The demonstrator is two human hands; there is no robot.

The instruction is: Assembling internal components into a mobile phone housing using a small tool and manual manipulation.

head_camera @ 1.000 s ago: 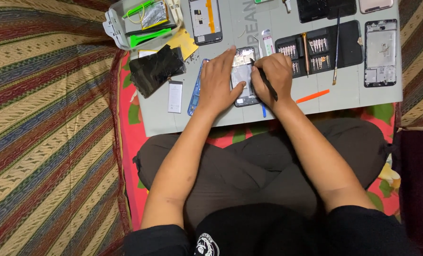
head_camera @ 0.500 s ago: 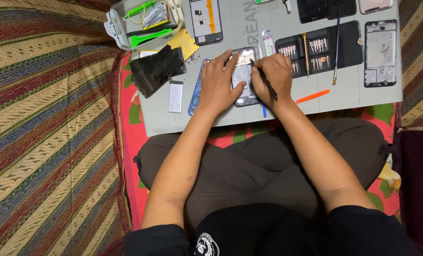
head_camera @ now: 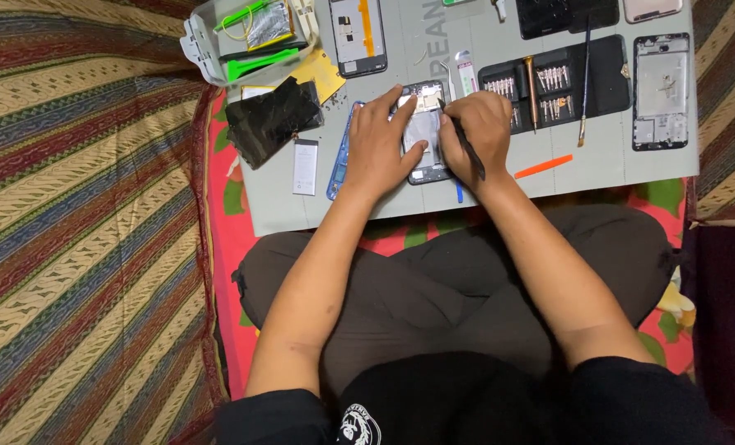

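**Opened phone pinned flat under both hands on the grey mat**

You are sitting cross-legged with the flat grey rubbery work mat (head_camera: 384,202) lying just past your knees, so both forearms are reaching it without stretching. Your left hand (head_camera: 377,142) is lying spread over the opened dark rectangular phone body (head_camera: 424,132), fingers pressing its left edge to stop it sliding on the smooth mat. Your right hand (head_camera: 476,128) is curling closed around a thin black pointed tool (head_camera: 466,147), held like a pen, its tip angling towards the phone's upper right edge.

A slim blue phone frame (head_camera: 340,156) is peeking out from under your left hand, and a small white rectangular battery (head_camera: 305,166) is lying beside it. An orange plastic pry stick (head_camera: 543,166) is resting to your right, within easy reach. Further off, a black tray of metal screwdriver bits (head_camera: 553,82) is sitting open beside a bare silver phone chassis (head_camera: 661,91), while a glossy black cracked screen panel (head_camera: 273,119) and a clear plastic box with green tools (head_camera: 240,37) are lying at the far left.
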